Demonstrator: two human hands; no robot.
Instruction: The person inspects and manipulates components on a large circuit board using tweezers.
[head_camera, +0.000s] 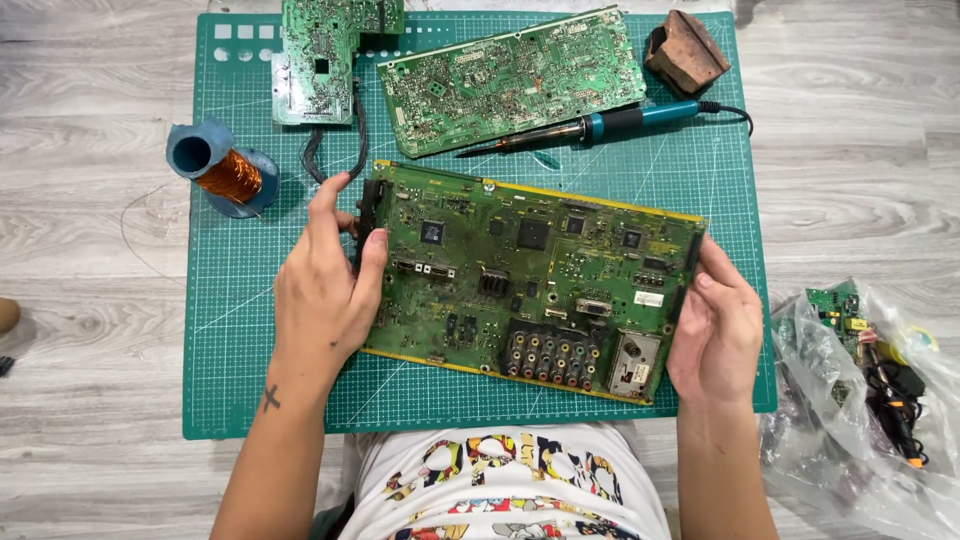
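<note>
Copper wire on a blue spool (222, 170) sits at the far left edge of the green cutting mat (240, 330). Next over, the left hand (325, 285) has its fingers (330, 205) clamped on the left edge of a big green circuit board (530, 280), thumb on top. Board lies mid-mat, tilted a bit. Right hand (715, 335) grips the opposite edge, fingers curled around it. Soldering iron (600, 125) lies just behind, plastic bag (860, 400) far right on the floor.

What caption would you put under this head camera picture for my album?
Left hand and right hand grip a big green circuit board over a green mat, soldering iron behind.
</note>
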